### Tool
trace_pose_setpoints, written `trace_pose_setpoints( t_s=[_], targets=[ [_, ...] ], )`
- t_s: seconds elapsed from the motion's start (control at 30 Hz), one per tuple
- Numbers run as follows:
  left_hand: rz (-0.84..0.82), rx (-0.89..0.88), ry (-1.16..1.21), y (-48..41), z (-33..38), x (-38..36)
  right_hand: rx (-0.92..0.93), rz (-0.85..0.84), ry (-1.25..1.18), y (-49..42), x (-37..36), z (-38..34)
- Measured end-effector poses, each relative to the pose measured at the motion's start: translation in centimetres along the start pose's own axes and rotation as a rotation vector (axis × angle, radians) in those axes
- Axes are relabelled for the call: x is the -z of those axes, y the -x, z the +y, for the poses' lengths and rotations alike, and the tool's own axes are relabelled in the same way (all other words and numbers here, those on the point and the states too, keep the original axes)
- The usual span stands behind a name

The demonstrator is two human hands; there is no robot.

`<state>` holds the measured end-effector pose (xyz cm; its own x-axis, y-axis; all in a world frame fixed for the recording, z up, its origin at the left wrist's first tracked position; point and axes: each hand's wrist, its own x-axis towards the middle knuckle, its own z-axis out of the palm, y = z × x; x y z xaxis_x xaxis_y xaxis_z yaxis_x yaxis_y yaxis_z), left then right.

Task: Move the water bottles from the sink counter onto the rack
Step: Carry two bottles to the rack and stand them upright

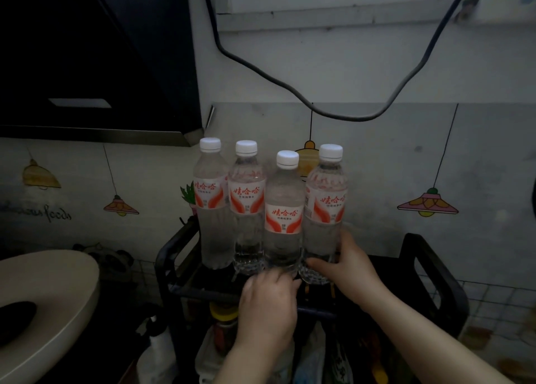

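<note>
Four bottles upright on rack [174,289] top; left hand [268,302] grips third bottle [282,209] base, right hand [346,264] grips fourth bottle [326,198]; crowded row, nudge could topple neighbours

Four clear bottles [272,209] with white caps and red-and-white labels are standing upright in a close row on the black rack's [174,256] top shelf, neighbours touching or nearly so; the two on the right are probably sitting slightly nearer the front.

Black rack [174,256], four upright water bottles [282,209] on top.
</note>
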<state>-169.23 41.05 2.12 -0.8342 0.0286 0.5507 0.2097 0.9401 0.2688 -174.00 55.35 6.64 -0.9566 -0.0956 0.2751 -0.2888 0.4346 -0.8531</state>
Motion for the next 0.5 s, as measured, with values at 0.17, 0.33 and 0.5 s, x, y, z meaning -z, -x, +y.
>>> trace_pose_setpoints(
  t_s=[0.17,0.33,0.5],
  targets=[
    [-0.174,0.012,-0.052,-0.7,0.6,0.9,-0.013,-0.005,0.021,0.0,0.1,-0.2],
    [-0.239,0.040,-0.034,-1.0,0.8,1.1,-0.022,-0.012,0.021,0.1,0.1,-0.4],
    [-0.279,0.065,-0.059,-1.1,1.2,1.5,-0.045,-0.020,0.015,0.0,0.0,-0.3]
  ],
)
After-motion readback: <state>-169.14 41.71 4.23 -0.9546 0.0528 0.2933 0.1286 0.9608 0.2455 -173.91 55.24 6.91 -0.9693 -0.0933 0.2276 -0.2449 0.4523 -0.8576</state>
